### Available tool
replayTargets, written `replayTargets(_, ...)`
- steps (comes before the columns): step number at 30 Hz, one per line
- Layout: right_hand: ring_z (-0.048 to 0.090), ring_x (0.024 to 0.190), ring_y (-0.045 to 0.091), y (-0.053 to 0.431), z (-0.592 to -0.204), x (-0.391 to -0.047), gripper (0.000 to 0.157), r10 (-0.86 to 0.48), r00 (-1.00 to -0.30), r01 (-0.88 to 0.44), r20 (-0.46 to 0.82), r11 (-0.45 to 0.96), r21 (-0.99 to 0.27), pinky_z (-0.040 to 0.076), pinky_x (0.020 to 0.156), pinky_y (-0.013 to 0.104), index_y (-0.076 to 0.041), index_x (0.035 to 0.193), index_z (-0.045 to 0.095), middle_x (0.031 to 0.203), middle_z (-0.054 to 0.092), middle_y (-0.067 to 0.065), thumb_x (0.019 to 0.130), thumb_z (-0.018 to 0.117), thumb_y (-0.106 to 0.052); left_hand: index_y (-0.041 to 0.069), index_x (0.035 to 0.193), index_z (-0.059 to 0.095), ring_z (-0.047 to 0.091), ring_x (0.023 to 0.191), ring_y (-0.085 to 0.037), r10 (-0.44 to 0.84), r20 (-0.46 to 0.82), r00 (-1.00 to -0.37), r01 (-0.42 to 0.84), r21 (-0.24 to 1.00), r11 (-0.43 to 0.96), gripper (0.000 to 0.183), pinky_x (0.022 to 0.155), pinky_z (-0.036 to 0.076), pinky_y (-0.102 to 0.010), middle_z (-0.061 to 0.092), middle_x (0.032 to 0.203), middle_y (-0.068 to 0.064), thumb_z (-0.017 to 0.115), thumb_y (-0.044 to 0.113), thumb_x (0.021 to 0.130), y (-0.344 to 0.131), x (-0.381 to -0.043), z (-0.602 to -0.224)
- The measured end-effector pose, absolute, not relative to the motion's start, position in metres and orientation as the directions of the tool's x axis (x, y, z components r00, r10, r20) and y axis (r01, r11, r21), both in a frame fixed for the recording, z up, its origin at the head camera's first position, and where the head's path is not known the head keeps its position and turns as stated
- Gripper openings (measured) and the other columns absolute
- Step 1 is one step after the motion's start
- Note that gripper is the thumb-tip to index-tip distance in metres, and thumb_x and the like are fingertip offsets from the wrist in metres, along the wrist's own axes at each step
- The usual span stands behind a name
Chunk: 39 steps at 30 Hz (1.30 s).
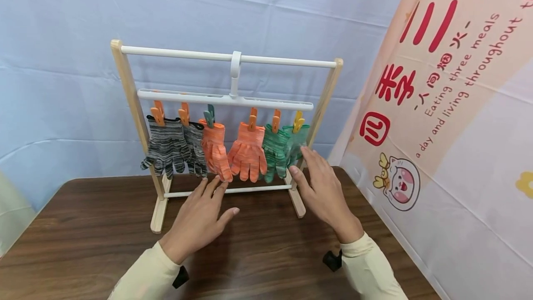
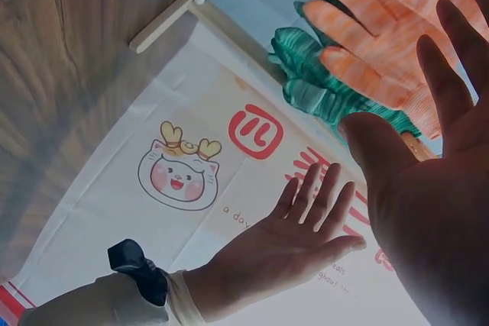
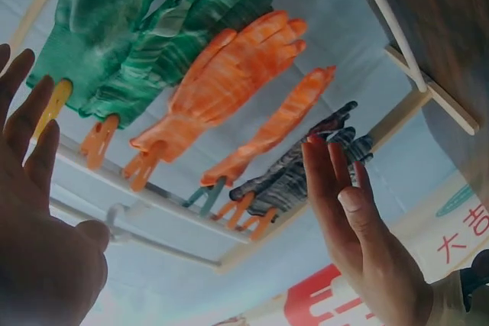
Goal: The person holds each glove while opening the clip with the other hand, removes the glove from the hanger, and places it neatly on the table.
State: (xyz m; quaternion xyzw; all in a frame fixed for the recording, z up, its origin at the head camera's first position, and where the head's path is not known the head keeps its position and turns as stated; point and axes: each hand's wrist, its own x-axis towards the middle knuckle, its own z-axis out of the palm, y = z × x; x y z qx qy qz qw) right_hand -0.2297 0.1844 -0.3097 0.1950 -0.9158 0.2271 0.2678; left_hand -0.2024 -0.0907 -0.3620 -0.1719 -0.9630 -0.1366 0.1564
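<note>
Pairs of knitted gloves hang from a white hanger bar [image 1: 183,96] by clothespins. A black-and-grey glove [image 1: 166,142] and its mate are at the left, two orange gloves [image 1: 248,152] in the middle, two green gloves [image 1: 275,152] at the right. Most clothespins [image 1: 158,113] are orange; one is grey-green [image 1: 209,115] and one yellow [image 1: 298,122]. My left hand [image 1: 199,219], fingers extended, is in front of and below the left orange glove. My right hand [image 1: 321,190] is beside the rightmost green glove, fingers extended; whether it touches cannot be told. Neither hand holds anything.
A wooden rack [image 1: 129,84] with a white top rod [image 1: 179,53] carries the hanger by its hook [image 1: 235,65]. It stands on a dark wooden table [image 1: 96,226]. Pale cloth [image 1: 291,8] hangs behind, and a printed banner [image 1: 479,152] borders the right side.
</note>
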Motion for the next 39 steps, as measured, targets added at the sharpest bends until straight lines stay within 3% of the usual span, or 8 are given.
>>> replayTargets(8, 0.035, 0.128, 0.027, 0.184, -0.298, -0.241, 0.056, -0.171, -0.757, -0.487, 0.63, 0.791, -0.37, 0.033, 0.095, 0.054, -0.019, 0.142, 0.032, 0.139, 0.04, 0.008, 0.095, 0.041, -0.047, 0.01, 0.138, 0.041, 0.03, 0.13, -0.037, 0.317, 0.375, -0.871, 0.415, 0.216, 0.884, 0.073, 0.102, 0.027, -0.05, 0.038, 0.14, -0.015, 0.038, 0.062, 0.088, -0.072, -0.208, -0.356)
replayTargets(16, 0.036, 0.127, 0.026, 0.182, -0.288, -0.252, 0.056, -0.105, -0.762, -0.486, 0.639, 0.745, -0.457, 0.032, 0.096, 0.051, -0.013, 0.14, 0.037, 0.138, 0.041, 0.007, 0.095, 0.039, -0.046, 0.011, 0.138, 0.042, 0.036, 0.127, -0.033, 0.338, 0.377, -0.863, 0.442, 0.237, 0.865, 0.067, 0.099, 0.032, -0.05, 0.04, 0.138, -0.013, 0.047, 0.055, 0.088, -0.046, -0.213, -0.345)
replayTargets(39, 0.04, 0.124, 0.024, 0.177, -0.275, -0.283, 0.051, -0.059, -0.693, -0.524, 0.718, 0.726, -0.446, 0.035, 0.096, 0.047, -0.012, 0.138, 0.04, 0.134, 0.045, 0.008, 0.095, 0.044, -0.04, 0.009, 0.137, 0.042, 0.036, 0.127, -0.031, 0.446, 0.457, -0.77, 0.591, 0.246, 0.768, 0.061, 0.1, 0.032, -0.048, 0.041, 0.138, -0.013, 0.049, 0.049, 0.09, 0.007, -0.229, -0.318)
